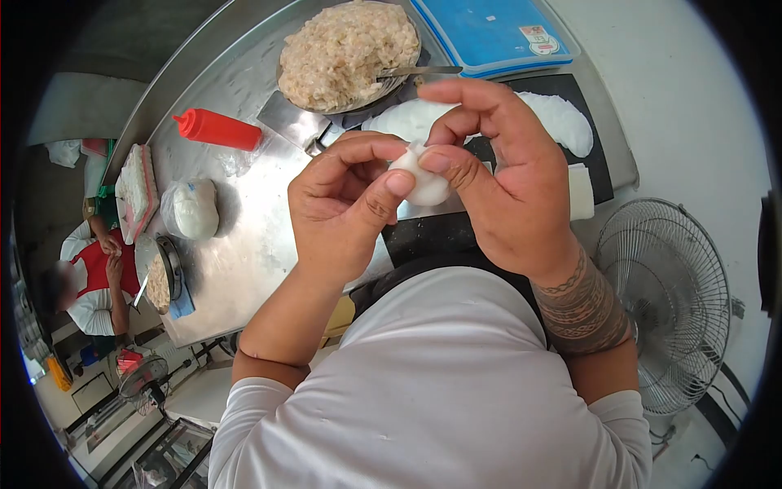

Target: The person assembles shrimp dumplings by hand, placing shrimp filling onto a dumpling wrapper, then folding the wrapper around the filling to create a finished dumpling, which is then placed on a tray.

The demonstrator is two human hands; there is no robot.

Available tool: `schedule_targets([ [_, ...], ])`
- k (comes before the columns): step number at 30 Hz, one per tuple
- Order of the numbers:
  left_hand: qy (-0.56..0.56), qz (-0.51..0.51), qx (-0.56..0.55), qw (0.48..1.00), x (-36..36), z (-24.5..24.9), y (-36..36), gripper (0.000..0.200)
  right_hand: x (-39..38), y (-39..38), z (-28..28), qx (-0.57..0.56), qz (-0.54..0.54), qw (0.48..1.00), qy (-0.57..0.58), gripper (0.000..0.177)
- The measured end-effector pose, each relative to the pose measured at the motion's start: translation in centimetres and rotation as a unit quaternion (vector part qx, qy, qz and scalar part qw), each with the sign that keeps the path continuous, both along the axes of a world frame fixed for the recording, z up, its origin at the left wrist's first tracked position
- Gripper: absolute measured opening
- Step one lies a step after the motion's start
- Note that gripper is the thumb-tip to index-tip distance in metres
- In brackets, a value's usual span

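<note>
A small white dumpling [429, 187] with a gathered, pleated top is held up between my two hands over the near edge of the steel table. My left hand [346, 204] pinches it from the left between thumb and forefinger. On the other side, my right hand [513, 175] presses its thumb against the top, with the upper fingers lifted and curled. Whether filling is inside the dumpling cannot be seen. Behind the hands, pale dough wrappers [560, 122] lie on a black board [601, 167]. A heaped bowl of chopped filling [346, 53] stands farther back, with a metal utensil [423, 72] in it.
The steel table [252, 281] carries a red squeeze bottle [218, 129], a bagged white lump [191, 208], and a blue-lidded container [497, 33]. A fan [668, 301] stands at the right. At the far left, another person [102, 273] works beside a second bowl of filling [159, 284].
</note>
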State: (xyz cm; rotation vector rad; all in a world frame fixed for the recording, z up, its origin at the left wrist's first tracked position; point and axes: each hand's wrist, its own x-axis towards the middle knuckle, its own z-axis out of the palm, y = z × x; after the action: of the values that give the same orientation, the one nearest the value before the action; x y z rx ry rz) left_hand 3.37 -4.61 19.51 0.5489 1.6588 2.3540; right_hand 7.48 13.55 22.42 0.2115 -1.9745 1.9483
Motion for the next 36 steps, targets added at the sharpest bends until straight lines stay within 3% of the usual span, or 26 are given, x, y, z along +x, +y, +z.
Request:
schedule_targets([
  [3,0.03,-0.005,0.005,1.0,-0.3,0.5,1.6,0.02,-0.3,1.7,-0.3,0.095,0.004,0.995,0.037,0.007],
  [9,0.026,0.032,0.023,0.999,0.6,0.4,4.1,0.019,0.0,5.0,-0.1,0.15,0.039,0.987,0.051,0.008],
  [13,0.071,-0.041,-0.021,0.996,-0.3,0.7,4.3,0.027,0.5,5.7,-0.2,0.043,0.019,0.998,0.042,0.007],
  [15,0.112,-0.061,-0.034,0.991,-0.4,0.7,5.1,0.029,0.1,6.8,-0.6,0.159,-0.006,0.979,0.128,0.008],
  [17,0.032,-0.011,-0.012,0.999,0.1,1.1,6.5,0.036,-0.1,7.5,-0.6,0.203,-0.03,0.964,0.168,0.009],
  [18,-0.08,-0.026,-0.005,0.996,0.4,1.4,6.8,0.041,-0.2,7.9,-0.6,0.246,-0.053,0.946,0.205,0.01],
  [19,-0.08,-0.025,-0.003,0.996,0.3,1.3,6.8,0.041,-0.3,8.3,-0.6,0.247,-0.052,0.945,0.206,0.01],
  [20,-0.225,-0.15,0.076,0.96,-0.1,1.1,6.6,0.041,-0.3,8.6,-0.6,0.275,-0.052,0.931,0.233,0.011],
  [21,-0.36,-0.269,0.154,0.88,-0.3,0.8,6.4,0.042,-0.4,8.9,-0.7,0.302,-0.051,0.915,0.261,0.011],
  [23,-0.37,-0.269,0.183,0.87,-0.5,0.4,6.7,0.039,-0.3,9.7,-1.9,0.315,-0.035,0.914,0.252,0.014],
  [25,-0.287,-0.232,0.114,0.922,-1.0,0.3,7.0,0.04,-0.1,10.2,-2.2,0.327,-0.016,0.913,0.243,0.018],
  [26,-0.27,-0.22,0.082,0.934,-1.3,0.2,7.0,0.053,0.0,10.2,-2.2,0.283,0.0,0.931,0.23,0.024],
  [28,-0.237,-0.223,0.076,0.943,-1.9,-0.2,6.7,0.055,0.4,10.4,-3.0,0.148,0.017,0.97,0.19,0.041],
  [29,-0.203,-0.233,0.064,0.949,-1.9,-0.4,6.6,0.057,0.7,10.8,-3.7,0.148,0.022,0.971,0.189,0.041],
  [31,-0.201,-0.217,0.054,0.954,-1.7,-0.2,6.6,0.061,1.5,11.2,-4.1,0.094,0.013,0.995,0.041,0.037],
  [32,-0.149,-0.177,0.03,0.972,-1.6,-0.3,7.0,0.061,2.4,11.3,-3.9,0.025,0.03,0.995,-0.093,0.029],
  [33,-0.094,-0.138,0.005,0.986,-1.6,-0.4,7.3,0.061,2.4,11.1,-4.0,0.024,0.027,0.995,-0.094,0.029],
  [36,-0.078,-0.126,0.012,0.989,-1.0,-0.8,8.0,0.056,2.1,9.4,-3.6,-0.085,0.058,0.986,-0.13,0.021],
])
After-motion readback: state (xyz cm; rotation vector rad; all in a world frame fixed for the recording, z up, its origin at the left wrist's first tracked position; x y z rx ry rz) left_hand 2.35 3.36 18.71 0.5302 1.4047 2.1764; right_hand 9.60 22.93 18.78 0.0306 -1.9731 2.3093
